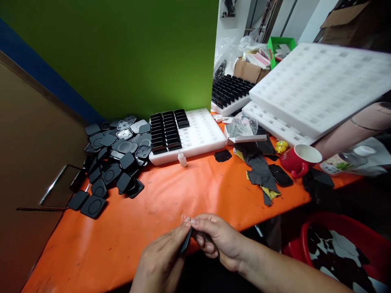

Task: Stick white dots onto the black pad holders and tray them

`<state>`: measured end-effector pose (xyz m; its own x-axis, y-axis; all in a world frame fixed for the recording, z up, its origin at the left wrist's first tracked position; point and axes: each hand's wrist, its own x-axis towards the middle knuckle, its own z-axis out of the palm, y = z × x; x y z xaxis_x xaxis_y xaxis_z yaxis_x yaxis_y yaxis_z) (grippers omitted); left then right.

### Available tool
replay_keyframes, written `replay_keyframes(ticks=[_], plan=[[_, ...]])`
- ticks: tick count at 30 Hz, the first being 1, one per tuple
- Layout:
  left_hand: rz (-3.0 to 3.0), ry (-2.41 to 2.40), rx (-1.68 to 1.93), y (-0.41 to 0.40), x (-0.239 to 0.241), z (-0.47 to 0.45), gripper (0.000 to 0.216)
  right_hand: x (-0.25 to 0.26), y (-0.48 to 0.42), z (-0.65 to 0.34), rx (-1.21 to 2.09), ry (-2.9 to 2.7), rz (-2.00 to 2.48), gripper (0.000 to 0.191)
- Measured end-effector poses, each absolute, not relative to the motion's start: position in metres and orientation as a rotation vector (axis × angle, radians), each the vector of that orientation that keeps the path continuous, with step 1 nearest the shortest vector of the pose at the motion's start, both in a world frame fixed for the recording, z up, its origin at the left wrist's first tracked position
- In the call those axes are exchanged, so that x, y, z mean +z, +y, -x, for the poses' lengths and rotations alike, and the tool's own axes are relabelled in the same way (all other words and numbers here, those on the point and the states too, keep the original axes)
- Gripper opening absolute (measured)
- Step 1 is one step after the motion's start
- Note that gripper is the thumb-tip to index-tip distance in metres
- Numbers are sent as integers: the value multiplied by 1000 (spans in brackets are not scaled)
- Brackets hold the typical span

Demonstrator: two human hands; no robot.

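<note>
Near the front edge of the orange table, my left hand grips a flat dark piece, tilted on edge and mostly covered by the fingers. My right hand is closed against it, thumb and forefinger meeting the left fingertips at the piece's upper end. Something dark shows under the curled right fingers; its kind cannot be made out. Beyond my hands stands a small white dropper bottle. It is beside a white foam tray with rows of black pieces upright in its left part.
A heap of black square plates lies at the left. On the right are a grey-and-yellow rag, a red mug and stacked white foam trays. A red tub stands below the table's right edge. A green panel rises behind.
</note>
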<state>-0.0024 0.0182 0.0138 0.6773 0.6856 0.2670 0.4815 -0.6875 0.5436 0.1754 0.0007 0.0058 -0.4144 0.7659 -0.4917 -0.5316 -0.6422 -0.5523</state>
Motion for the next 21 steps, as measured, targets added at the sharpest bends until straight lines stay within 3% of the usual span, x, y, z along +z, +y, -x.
replay_keyframes(ticks=[6, 10, 17, 21], plan=[[-1634, 1331, 797, 16, 4, -13, 27, 8, 5, -176, 2153, -244, 772, 30], [-1198, 1388, 890, 22, 3, -18, 31, 9, 8, -178, 2195, -325, 808, 29], [-1572, 1208, 917, 14, 6, -13, 23, 6, 8, -180, 2254, -297, 866, 19], [-1776, 1069, 916, 12, 7, -9, 31, 6, 12, -188, 2434, -51, 705, 17]])
